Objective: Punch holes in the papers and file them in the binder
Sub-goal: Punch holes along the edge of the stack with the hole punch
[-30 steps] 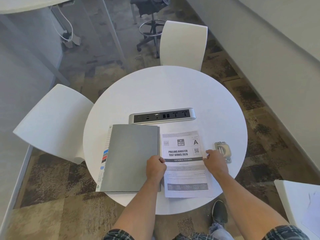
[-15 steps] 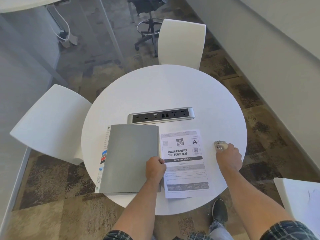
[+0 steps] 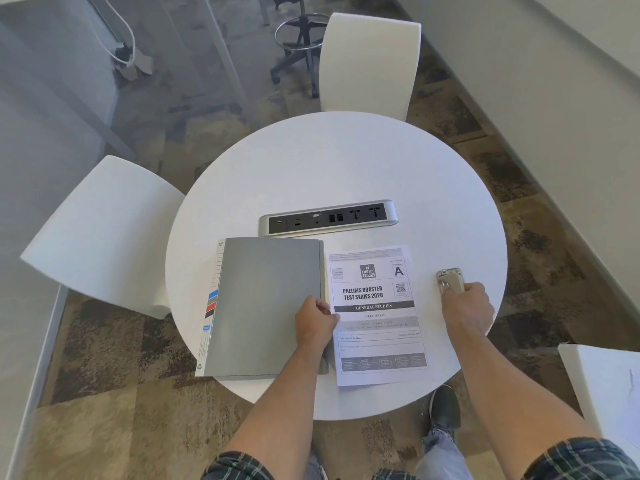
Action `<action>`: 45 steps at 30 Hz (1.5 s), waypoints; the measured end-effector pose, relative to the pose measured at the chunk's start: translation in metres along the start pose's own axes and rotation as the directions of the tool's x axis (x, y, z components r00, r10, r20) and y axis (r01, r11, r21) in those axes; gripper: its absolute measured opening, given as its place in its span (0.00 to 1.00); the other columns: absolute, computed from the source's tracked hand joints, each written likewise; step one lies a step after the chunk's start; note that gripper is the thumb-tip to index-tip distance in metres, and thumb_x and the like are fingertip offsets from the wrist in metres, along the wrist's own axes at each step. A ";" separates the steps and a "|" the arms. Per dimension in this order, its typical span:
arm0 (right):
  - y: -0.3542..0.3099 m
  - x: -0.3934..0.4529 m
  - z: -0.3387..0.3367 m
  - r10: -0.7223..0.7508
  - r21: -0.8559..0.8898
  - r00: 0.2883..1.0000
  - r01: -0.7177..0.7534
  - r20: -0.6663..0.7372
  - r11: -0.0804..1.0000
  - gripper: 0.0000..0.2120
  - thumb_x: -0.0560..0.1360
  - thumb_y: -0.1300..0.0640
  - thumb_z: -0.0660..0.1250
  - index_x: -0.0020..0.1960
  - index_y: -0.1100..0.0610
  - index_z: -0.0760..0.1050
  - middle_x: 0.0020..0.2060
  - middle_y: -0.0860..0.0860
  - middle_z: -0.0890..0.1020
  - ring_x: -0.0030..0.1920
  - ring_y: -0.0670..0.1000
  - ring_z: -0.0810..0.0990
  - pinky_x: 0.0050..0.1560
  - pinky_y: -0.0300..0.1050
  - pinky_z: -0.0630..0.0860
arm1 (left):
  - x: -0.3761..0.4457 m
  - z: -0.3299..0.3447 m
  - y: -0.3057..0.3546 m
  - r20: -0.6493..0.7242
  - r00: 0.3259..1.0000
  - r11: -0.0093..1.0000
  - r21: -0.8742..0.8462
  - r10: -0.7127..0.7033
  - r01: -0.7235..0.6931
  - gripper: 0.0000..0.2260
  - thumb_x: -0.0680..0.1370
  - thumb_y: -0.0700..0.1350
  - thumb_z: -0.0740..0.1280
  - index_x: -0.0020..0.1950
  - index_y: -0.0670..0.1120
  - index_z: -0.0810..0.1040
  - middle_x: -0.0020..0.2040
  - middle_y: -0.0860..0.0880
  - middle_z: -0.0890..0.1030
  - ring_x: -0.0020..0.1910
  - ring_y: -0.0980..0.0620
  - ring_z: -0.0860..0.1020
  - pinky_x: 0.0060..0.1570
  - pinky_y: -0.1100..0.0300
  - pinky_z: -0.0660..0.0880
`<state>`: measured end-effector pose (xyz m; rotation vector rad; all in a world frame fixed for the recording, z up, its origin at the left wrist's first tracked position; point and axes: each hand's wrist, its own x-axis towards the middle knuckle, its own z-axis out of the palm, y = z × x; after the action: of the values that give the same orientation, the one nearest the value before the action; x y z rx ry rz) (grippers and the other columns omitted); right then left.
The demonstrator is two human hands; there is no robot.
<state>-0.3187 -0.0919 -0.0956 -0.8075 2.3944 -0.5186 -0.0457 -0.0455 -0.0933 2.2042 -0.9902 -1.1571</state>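
Observation:
A closed grey binder (image 3: 266,303) lies on the round white table (image 3: 346,161), with coloured index tabs along its left edge. Beside it on the right lies a printed paper (image 3: 375,296) headed "Prelims Booster Test Series 2026". My left hand (image 3: 317,322) rests with curled fingers across the binder's right edge and the paper's left edge. A small metal hole punch (image 3: 449,279) sits right of the paper. My right hand (image 3: 467,308) grips its near end, fingers curled around it.
A silver power strip (image 3: 327,217) is set into the table behind the binder. White chairs stand at the left (image 3: 100,233) and far side (image 3: 369,64). Another white surface with paper (image 3: 606,386) is at the right edge. My shoe (image 3: 445,407) shows below the table.
My right hand left the paper's right edge, moved right and took hold of the hole punch. My left hand stayed on the binder's edge.

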 end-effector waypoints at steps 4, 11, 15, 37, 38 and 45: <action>0.003 -0.006 0.005 0.050 0.148 0.998 -0.053 0.027 0.988 0.19 0.76 0.41 0.70 0.55 0.55 0.75 0.49 0.54 0.83 0.47 0.58 0.81 0.52 0.57 0.80 | 0.003 0.000 0.000 0.009 0.999 0.997 -0.069 -0.042 0.043 0.15 0.72 0.39 0.77 0.53 0.44 0.74 0.44 0.51 0.81 0.43 0.52 0.81 0.47 0.54 0.81; 0.004 -0.007 -0.001 0.081 0.365 0.993 -0.109 0.091 0.925 0.17 0.75 0.47 0.75 0.55 0.57 0.77 0.51 0.55 0.83 0.48 0.54 0.82 0.44 0.49 0.76 | 0.011 0.001 0.001 0.064 0.995 0.989 -0.122 -0.073 0.081 0.10 0.71 0.41 0.78 0.49 0.46 0.80 0.45 0.48 0.85 0.45 0.48 0.85 0.51 0.47 0.83; 0.009 0.004 -0.004 0.078 0.476 0.976 -0.167 0.202 0.864 0.28 0.71 0.48 0.79 0.67 0.55 0.76 0.59 0.53 0.79 0.57 0.56 0.81 0.58 0.53 0.79 | 0.013 -0.001 0.008 0.069 0.996 0.992 -0.100 -0.063 0.070 0.06 0.73 0.39 0.75 0.39 0.48 0.81 0.41 0.49 0.86 0.43 0.48 0.85 0.49 0.51 0.84; -0.007 0.009 -0.014 -0.218 0.297 0.893 0.100 0.393 0.950 0.09 0.77 0.59 0.70 0.55 0.51 0.85 0.44 0.50 0.86 0.48 0.53 0.82 0.53 0.49 0.77 | 0.020 -0.003 0.013 -0.014 0.992 0.987 -0.110 -0.122 0.120 0.07 0.73 0.37 0.72 0.36 0.46 0.80 0.37 0.49 0.84 0.35 0.49 0.79 0.37 0.61 0.74; -0.007 0.009 -0.014 -0.222 0.289 0.895 0.111 0.387 0.951 0.09 0.77 0.58 0.70 0.55 0.50 0.84 0.44 0.50 0.86 0.48 0.53 0.83 0.54 0.49 0.77 | 0.020 -0.003 0.013 -0.016 0.992 0.986 -0.109 -0.126 0.124 0.07 0.73 0.37 0.73 0.36 0.46 0.80 0.37 0.48 0.83 0.34 0.49 0.79 0.37 0.60 0.74; 0.003 0.014 -0.010 -0.213 0.201 0.922 0.153 0.322 0.967 0.09 0.78 0.50 0.72 0.53 0.54 0.85 0.44 0.50 0.87 0.48 0.52 0.84 0.51 0.51 0.79 | 0.020 -0.002 0.012 -0.030 0.988 0.980 -0.135 -0.150 0.145 0.07 0.73 0.37 0.73 0.37 0.45 0.80 0.38 0.47 0.84 0.34 0.48 0.79 0.35 0.61 0.74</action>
<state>-0.3357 -0.0971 -0.0949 -0.9634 1.9381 -0.5970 -0.0409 -0.0687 -0.0943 2.2155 -0.7215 -1.2014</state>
